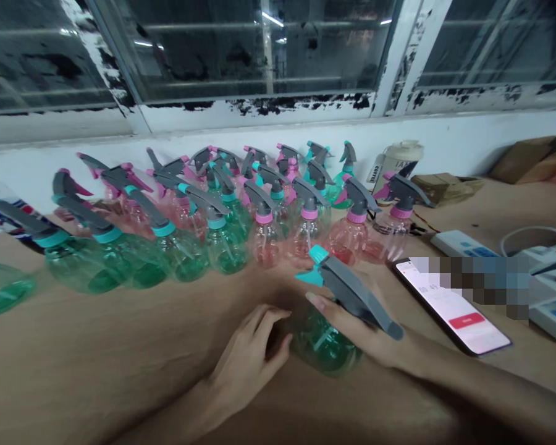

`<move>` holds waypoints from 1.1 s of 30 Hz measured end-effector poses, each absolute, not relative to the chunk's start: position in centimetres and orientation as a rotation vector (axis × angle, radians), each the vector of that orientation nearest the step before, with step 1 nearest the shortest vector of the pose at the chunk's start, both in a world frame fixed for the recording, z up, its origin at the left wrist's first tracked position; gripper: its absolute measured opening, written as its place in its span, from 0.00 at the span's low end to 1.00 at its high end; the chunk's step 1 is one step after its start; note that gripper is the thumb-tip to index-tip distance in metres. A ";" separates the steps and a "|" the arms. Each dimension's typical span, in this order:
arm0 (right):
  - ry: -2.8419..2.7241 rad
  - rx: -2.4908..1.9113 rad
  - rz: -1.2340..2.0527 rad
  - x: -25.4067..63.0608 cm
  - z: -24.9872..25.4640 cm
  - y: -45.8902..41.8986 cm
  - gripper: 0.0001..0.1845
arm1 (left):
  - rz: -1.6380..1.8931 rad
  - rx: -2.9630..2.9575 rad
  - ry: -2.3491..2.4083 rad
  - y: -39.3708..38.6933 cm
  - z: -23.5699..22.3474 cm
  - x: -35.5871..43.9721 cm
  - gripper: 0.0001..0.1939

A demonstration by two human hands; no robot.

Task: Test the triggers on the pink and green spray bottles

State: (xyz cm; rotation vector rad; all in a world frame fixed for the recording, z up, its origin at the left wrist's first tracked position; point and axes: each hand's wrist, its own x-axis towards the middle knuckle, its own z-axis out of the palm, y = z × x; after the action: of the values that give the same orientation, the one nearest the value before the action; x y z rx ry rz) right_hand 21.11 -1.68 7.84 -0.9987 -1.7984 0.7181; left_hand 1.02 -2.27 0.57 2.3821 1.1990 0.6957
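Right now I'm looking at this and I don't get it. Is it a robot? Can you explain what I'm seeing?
No robot here! These are a person's own bare hands. The camera sits on their head, looking forward and down, so you see about what they see.

The right hand has its fingers around the top of a green spray bottle. The left hand is half curled beside it; I can't tell whether it touches.

Behind them on the table stand more bottles, some pink and some green, with grey spray tops. To the right lies a phone with its screen lit.
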 end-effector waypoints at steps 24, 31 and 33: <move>-1.831 -0.978 0.655 21.1 8.2 -1.8 0.01 | 0.737 2.403 1.208 -2.3 0.7 1.0 0.12; -1.803 -1.009 0.717 21.0 8.6 -1.9 0.05 | 0.749 2.403 1.190 -2.3 0.9 1.1 0.13; -1.820 -1.022 0.685 21.1 8.7 -2.0 0.04 | 0.752 2.404 1.172 -2.3 0.8 1.1 0.13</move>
State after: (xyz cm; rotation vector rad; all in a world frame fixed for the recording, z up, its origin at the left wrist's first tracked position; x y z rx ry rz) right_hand 21.07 -2.00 8.69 -1.0220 -1.8195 0.6848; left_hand 1.11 -2.27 0.82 2.4038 1.1722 0.7516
